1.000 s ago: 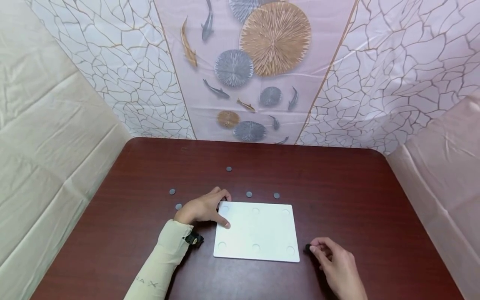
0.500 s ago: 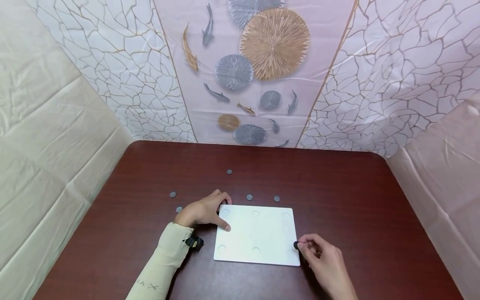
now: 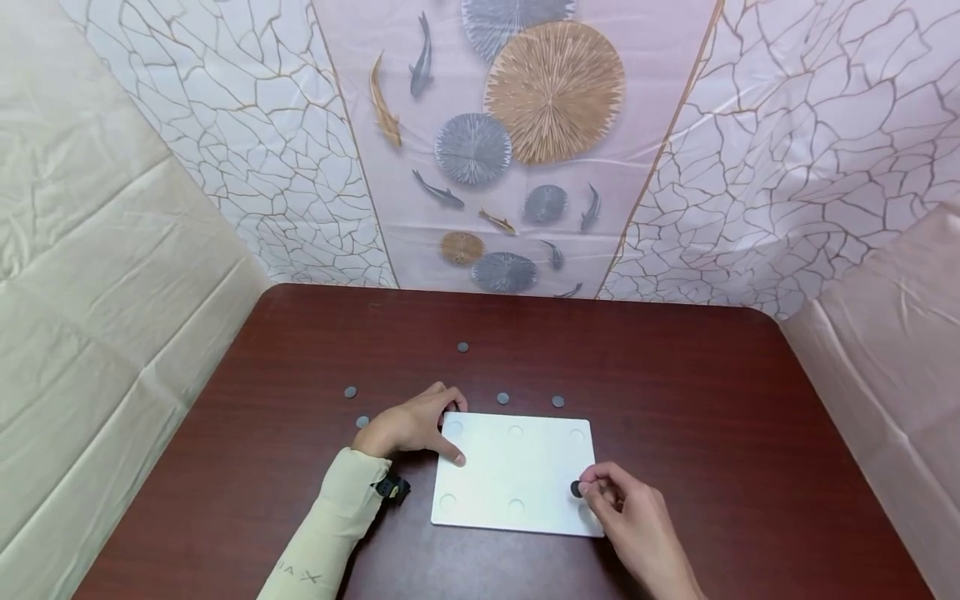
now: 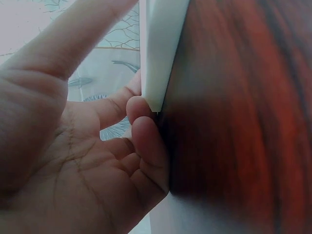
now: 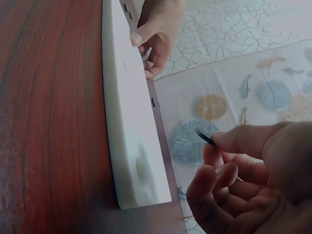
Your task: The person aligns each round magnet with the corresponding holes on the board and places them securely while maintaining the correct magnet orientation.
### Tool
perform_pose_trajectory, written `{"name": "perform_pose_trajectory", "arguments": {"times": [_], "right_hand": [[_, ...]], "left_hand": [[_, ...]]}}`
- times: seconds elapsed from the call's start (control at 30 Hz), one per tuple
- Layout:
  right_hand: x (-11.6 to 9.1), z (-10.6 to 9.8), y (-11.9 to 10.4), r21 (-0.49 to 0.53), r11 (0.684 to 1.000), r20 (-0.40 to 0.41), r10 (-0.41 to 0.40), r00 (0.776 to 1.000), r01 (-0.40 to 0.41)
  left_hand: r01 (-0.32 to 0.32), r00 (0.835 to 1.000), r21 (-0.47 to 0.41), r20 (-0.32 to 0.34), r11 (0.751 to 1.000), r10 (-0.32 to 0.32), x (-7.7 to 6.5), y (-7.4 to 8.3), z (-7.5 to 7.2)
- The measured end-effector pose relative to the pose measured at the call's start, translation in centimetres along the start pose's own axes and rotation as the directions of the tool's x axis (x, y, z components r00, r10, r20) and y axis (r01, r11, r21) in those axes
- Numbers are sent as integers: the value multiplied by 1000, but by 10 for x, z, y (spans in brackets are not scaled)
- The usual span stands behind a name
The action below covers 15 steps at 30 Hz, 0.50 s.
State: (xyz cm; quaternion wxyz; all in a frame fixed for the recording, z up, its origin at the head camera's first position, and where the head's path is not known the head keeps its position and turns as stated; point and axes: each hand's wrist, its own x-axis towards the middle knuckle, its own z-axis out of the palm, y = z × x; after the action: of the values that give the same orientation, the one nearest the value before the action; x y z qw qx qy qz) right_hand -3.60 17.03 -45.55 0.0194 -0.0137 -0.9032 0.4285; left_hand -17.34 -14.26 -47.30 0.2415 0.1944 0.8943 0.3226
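Observation:
A white rectangular board (image 3: 517,467) with several shallow round recesses lies on the table. My left hand (image 3: 412,423) grips its far left corner, the thumb over the top face. In the left wrist view the curled fingertips (image 4: 148,136) touch the board's edge (image 4: 163,44). My right hand (image 3: 630,517) pinches a small dark round disc (image 3: 576,489) between thumb and index finger. That disc is held above the board, by the near right recess, and the right wrist view shows it tilted and apart from the surface.
Several grey discs lie on the dark red wooden table (image 3: 712,400): one disc (image 3: 462,347) farthest back, two behind the board, two left of my left hand. A patterned cloth (image 3: 547,100) hangs behind the table, with plain cloth (image 3: 112,350) at the sides.
My right hand has moved left with the disc, from the table beside the board to over its near right part. The left hand keeps its hold on the board.

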Motion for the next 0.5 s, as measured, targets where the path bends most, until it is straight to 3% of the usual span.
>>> {"name": "perform_pose_trajectory", "arguments": {"times": [0.23,0.5], "right_hand": [[4,5,0,17,987,-40,-162,986,163],[11,8,-10,50,990,22,-132,991,131]], "left_hand": [[-12,1000,3,-11,1000,12,2,-2,1],[-16,1000,27,-16,1000,16,3,-5,2]]}}
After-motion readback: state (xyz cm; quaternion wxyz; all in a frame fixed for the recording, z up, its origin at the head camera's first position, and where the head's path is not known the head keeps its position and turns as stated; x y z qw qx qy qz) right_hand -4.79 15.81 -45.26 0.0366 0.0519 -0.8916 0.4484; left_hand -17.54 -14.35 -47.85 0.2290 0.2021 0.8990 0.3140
